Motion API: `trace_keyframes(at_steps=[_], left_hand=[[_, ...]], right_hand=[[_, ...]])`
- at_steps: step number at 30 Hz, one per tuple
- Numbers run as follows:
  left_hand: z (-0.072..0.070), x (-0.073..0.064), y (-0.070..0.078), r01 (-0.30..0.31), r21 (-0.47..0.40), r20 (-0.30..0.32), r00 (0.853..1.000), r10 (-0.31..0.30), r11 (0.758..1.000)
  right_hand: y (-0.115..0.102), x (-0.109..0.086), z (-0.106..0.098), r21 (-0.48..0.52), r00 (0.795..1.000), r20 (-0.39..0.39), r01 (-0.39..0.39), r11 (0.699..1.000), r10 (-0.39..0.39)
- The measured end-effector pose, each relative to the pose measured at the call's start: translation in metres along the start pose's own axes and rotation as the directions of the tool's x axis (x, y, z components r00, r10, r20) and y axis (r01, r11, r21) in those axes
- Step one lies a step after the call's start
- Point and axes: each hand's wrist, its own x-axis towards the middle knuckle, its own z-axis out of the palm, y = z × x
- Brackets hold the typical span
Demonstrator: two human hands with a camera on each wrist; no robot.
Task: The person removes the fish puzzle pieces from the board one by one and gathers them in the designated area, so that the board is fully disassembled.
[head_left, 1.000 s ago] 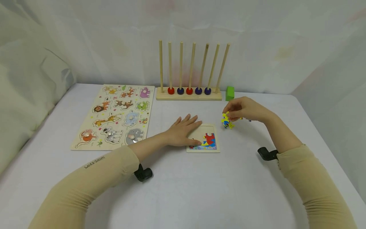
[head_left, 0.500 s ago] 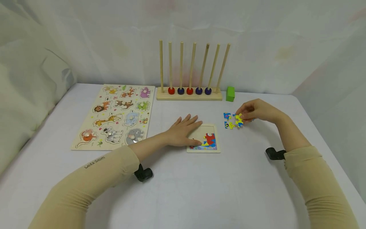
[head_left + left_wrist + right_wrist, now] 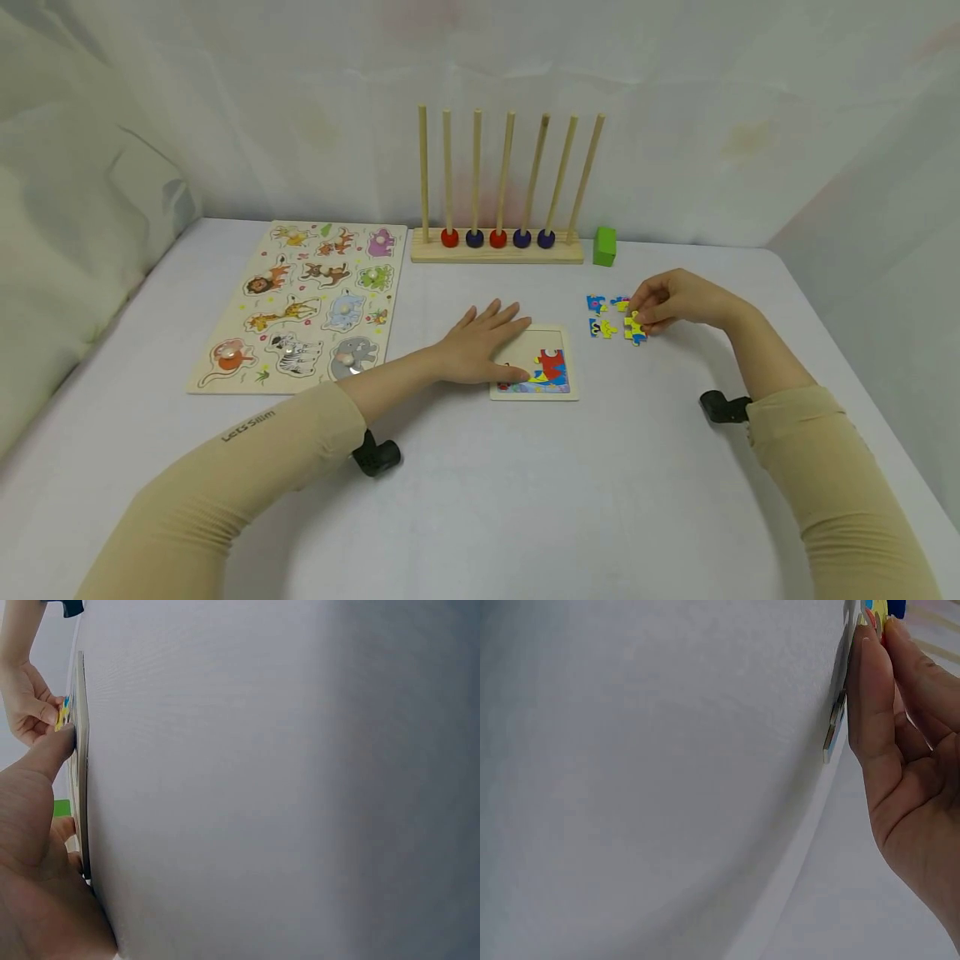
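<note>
The step in hand looks to be handling a small puzzle's pieces outside its tray, one yellow-and-blue piece (image 3: 637,327) being singled out by the right hand (image 3: 675,300). That hand pinches it between thumb and fingers, the gap between the tips narrow, no wider than the piece is thick. Whether the piece touches the worktop (image 3: 480,517) or is a little clear of it, I cannot tell.

It is to the right of the tray (image 3: 572,383), apart from it, at the near right side of a small cluster of loose pieces (image 3: 602,328). Right-wrist view shows edges of further flat bits (image 3: 833,731) on the worktop behind the fingers (the head view mostly hides these).

The left hand (image 3: 480,346) has its fingers spread wide, gripping nothing; it rests partly on the worktop and partly across the tray's left side, the thumb lying over the near part. It seems to serve as a brace. Inside the tray, the near right part bears fitted pieces (image 3: 552,362), while bare wood shows along the far side, so the picture is judged only partly built.

Bringing the pinched piece into the tray would call for a carry to the left, a turn to match tabs to notches, and a light press (with the left thumb out of the way if the spot lies under it).
</note>
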Motion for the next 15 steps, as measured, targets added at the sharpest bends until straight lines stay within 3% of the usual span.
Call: trace_keyframes(at_steps=[15], left_hand=[[0.0039, 0.0033, -0.0017, 0.007, -0.025, -0.008, 1.0, -0.007, 1.0]], right_hand=[[-0.006, 0.0023, 0.0067, -0.084, 1.0, -0.031, 0.003, 0.996, -0.005]])
